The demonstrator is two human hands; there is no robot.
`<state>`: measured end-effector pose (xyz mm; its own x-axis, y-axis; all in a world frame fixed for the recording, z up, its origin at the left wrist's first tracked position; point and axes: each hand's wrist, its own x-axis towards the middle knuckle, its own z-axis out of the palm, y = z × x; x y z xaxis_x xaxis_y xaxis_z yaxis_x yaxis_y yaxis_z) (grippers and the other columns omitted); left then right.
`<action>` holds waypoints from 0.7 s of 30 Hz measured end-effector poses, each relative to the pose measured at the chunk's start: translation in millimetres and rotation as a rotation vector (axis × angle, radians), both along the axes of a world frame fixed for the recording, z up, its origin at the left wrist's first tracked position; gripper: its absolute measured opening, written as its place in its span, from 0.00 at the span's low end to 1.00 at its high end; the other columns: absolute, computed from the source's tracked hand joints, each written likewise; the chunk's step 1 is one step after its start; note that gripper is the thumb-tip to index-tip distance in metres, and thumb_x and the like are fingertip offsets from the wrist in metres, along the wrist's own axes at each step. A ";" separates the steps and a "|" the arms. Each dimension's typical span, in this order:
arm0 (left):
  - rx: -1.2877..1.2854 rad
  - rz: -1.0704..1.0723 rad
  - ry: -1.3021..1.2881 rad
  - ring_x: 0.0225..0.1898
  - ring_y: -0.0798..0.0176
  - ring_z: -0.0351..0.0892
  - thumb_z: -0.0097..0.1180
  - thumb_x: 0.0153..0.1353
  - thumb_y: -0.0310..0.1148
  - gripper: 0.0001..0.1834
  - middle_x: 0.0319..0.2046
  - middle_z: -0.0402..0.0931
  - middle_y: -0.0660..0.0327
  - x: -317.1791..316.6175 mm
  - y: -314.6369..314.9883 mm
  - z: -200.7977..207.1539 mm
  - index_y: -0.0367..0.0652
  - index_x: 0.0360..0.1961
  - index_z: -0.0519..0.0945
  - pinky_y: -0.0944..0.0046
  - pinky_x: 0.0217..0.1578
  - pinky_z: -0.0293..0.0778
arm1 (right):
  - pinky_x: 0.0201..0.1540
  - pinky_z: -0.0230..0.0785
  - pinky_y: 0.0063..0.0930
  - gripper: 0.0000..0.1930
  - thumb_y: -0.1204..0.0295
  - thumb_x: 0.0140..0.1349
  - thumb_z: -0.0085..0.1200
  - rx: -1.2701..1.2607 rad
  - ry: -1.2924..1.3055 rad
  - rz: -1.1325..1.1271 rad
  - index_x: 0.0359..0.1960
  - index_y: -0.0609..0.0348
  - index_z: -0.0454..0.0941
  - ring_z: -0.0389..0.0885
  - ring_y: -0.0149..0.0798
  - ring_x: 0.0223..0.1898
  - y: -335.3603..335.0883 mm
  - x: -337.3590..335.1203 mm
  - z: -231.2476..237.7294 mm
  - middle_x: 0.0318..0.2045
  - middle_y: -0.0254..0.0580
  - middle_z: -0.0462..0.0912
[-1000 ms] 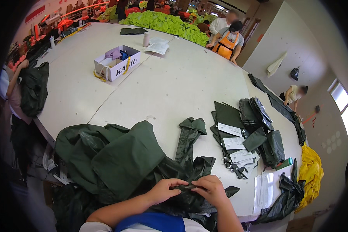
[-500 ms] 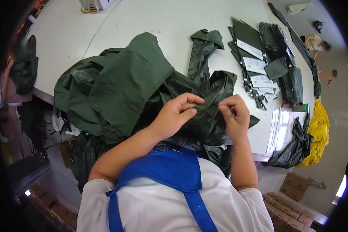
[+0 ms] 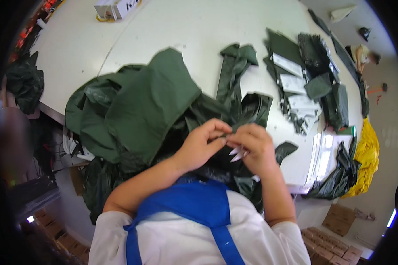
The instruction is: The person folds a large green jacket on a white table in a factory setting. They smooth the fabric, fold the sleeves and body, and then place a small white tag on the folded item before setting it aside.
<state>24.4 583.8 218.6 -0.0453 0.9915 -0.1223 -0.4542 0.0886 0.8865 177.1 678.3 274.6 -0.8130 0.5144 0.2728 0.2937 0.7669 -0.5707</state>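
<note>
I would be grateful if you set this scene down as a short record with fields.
Right hand: holds small snips, pale blade tips showing beneath the fingers
Left hand: fingertips close to the right hand's; grip on fabric unclear
Below both: dark green garment, rumpled
Surface: white table
Right side: folded dark green pieces with white labels
Far right: yellow fabric

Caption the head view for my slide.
Left hand and right hand close together over dark green fabric, the right holding pointed blades.

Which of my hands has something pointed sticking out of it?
Your right hand: two pale pointed tips stick out of it, while your left hand shows none.
</note>
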 end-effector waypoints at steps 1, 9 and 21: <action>-0.002 0.008 0.006 0.47 0.71 0.75 0.47 0.61 0.18 0.14 0.42 0.76 0.61 -0.7 0.6 -1.5 0.36 0.48 0.70 0.71 0.48 0.69 | 0.32 0.68 0.33 0.09 0.80 0.46 0.61 0.014 -0.007 0.028 0.29 0.53 0.81 0.77 0.42 0.31 2.4 -0.4 -2.5 0.29 0.36 0.78; 0.005 -0.056 0.093 0.42 0.75 0.75 0.50 0.61 0.19 0.14 0.41 0.78 0.62 0.1 1.0 -7.0 0.35 0.49 0.75 0.73 0.45 0.69 | 0.31 0.69 0.26 0.09 0.87 0.48 0.55 -0.332 0.066 -0.043 0.31 0.62 0.77 0.77 0.41 0.31 -2.5 5.3 7.4 0.31 0.42 0.77; 0.094 0.056 0.303 0.35 0.74 0.77 0.58 0.59 0.26 0.08 0.33 0.80 0.64 -0.2 -4.2 5.9 0.38 0.40 0.80 0.72 0.37 0.72 | 0.28 0.70 0.30 0.08 0.82 0.46 0.61 0.058 0.056 0.061 0.28 0.58 0.78 0.78 0.43 0.26 -14.1 -0.6 4.8 0.24 0.41 0.78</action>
